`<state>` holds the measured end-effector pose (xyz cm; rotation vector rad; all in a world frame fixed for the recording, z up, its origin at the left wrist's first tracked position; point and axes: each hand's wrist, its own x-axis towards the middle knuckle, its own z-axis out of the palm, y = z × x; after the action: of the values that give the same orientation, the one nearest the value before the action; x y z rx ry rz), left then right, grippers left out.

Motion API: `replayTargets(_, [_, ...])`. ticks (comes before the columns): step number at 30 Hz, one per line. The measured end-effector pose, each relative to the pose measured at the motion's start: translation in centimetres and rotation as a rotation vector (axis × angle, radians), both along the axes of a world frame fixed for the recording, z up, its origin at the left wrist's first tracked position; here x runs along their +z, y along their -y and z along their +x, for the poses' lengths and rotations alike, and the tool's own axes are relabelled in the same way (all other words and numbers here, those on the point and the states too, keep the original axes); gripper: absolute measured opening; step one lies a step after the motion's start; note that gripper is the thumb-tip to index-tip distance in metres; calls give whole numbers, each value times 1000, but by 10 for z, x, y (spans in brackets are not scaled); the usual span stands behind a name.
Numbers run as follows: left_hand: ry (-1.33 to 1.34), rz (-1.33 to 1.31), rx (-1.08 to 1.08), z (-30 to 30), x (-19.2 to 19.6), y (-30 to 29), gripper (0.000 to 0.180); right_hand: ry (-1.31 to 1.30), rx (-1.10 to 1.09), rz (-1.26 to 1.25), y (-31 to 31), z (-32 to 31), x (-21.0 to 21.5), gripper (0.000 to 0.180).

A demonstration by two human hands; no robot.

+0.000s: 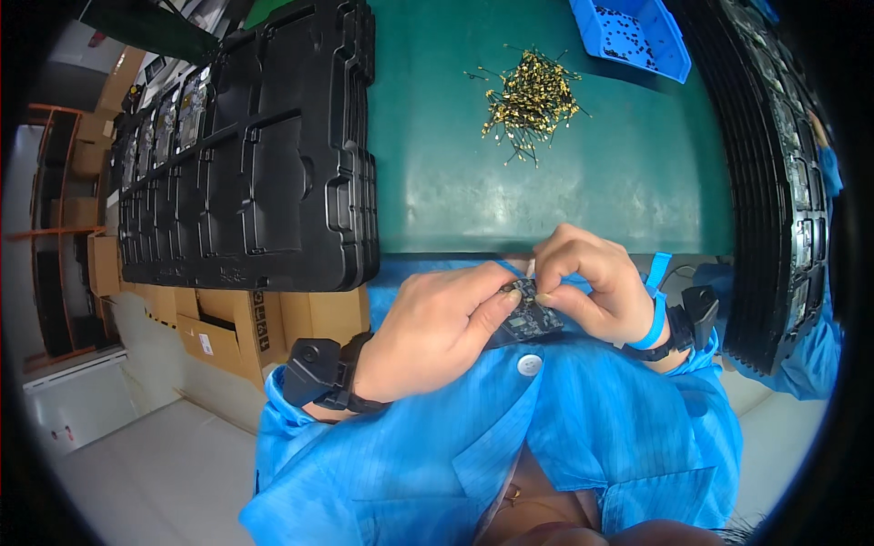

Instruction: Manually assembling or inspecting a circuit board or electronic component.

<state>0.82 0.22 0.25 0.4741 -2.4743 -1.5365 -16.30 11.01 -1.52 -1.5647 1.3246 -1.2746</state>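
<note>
A small dark circuit board sits between both hands, close to my chest, just below the front edge of the green mat. My left hand grips its left side with thumb and fingers. My right hand pinches at the board's top edge with its fingertips; whether a tiny part is between them is hidden. Both wrists wear black bands, and a blue strap circles the right wrist. My blue coat fills the lower picture.
A pile of small gold pins lies on the mat further away. A blue bin of small black parts stands at the top right. Stacked black trays fill the left; more trays curve along the right. Cardboard boxes sit below left.
</note>
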Motion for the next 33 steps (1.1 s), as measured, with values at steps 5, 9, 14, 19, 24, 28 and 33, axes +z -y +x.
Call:
replayTargets(5, [2,-6,-20,-2,1,0,11,-224,9,-103,2,-4,9,11])
replayTargets(9, [-1,-38,-21,-2,0,0,11,-416,2,-154,2,-3,16,15])
replayTargets(14, [-22,-60,-10,-1,-1,-3,11,-518,-7,-193,-1,-1,20,16])
replayTargets(19, [-22,-67,-11,-2,-2,-1,11,-603,10,-187,1,-2,23,15])
replayTargets(24, [-21,-73,-3,-2,0,-1,11,-617,35,-175,1,-4,25,14])
replayTargets(28, [-25,-73,-2,-2,0,-2,11,-609,39,-170,1,-4,26,14])
replayTargets(33, [-25,-77,-3,-2,0,-2,12,-618,40,-173,1,-4,26,14])
